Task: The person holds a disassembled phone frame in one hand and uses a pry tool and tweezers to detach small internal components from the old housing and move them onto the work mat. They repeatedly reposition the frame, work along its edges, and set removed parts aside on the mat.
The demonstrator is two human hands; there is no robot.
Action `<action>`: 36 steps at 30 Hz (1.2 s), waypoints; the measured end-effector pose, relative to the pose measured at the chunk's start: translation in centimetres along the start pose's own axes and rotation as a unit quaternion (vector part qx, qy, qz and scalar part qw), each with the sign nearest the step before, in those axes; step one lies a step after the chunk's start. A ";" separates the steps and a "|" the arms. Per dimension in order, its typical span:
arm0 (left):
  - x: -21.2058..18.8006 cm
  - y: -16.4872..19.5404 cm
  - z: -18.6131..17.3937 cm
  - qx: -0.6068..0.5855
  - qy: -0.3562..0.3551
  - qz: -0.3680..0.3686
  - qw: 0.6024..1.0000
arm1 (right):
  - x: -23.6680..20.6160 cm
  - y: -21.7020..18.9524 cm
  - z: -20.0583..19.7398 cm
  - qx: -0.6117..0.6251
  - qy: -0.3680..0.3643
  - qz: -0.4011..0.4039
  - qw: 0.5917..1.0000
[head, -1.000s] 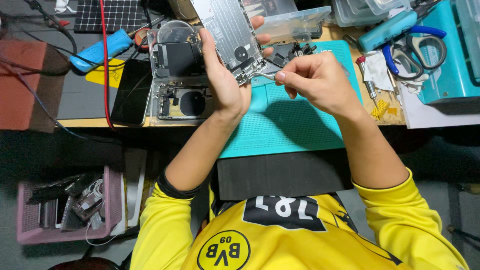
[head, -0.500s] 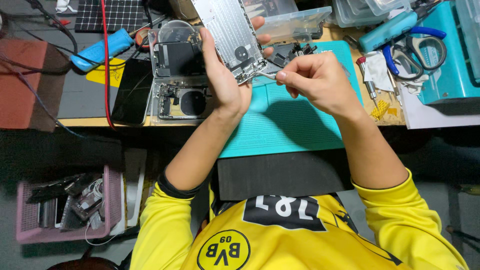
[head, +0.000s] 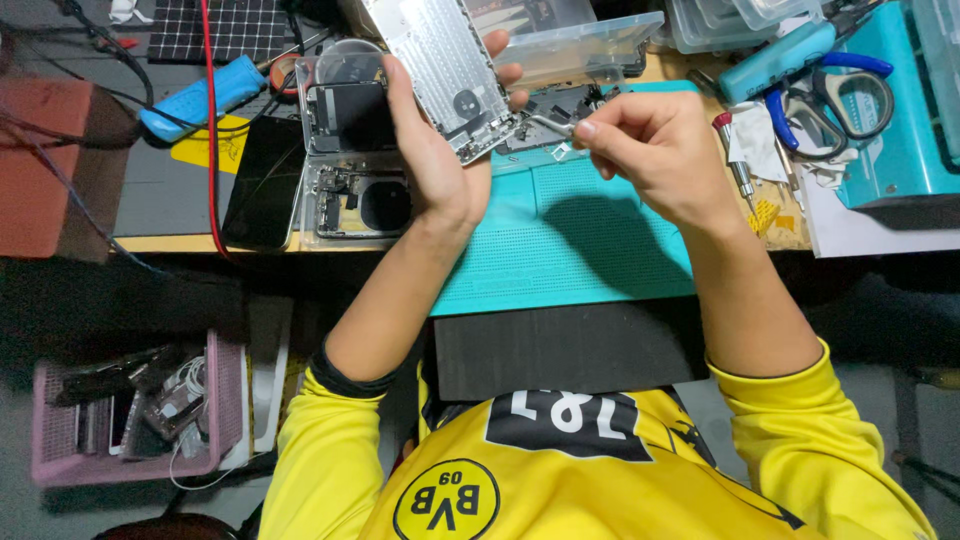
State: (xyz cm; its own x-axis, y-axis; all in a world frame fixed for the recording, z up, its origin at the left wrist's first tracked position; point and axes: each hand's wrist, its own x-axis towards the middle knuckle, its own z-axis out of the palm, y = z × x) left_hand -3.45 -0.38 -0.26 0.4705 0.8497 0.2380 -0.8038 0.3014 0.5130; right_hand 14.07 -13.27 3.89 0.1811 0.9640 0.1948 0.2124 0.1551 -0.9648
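Above the teal work mat [head: 560, 250] on the tabletop [head: 180, 242], the left hand [head: 435, 165] grips a silver phone housing [head: 440, 60], its long axis slanting up-left. The right hand [head: 655, 155] pinches tweezers [head: 548, 124] at its lower corner. Opened phones [head: 350, 150] lie just left, scissors [head: 840, 95] well right.

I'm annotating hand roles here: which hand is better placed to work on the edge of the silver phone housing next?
Right, probably. The right hand pinches thin metal tweezers whose tip sits at the lower edge of the silver phone housing. The left hand is wrapped around that housing, holding it up.
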 end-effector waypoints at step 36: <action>-0.1 2.1 1.3 0.002 -0.107 -0.047 0.993 | -1.4 -0.9 -1.4 -0.055 0.015 -0.049 0.997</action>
State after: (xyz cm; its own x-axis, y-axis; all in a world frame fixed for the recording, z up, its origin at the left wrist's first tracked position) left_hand -4.67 -0.37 1.87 0.6105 0.7068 0.3575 -0.7510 0.3734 0.5445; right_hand 14.95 -15.03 4.78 0.1823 0.9384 0.2937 0.3341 0.2218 -0.9161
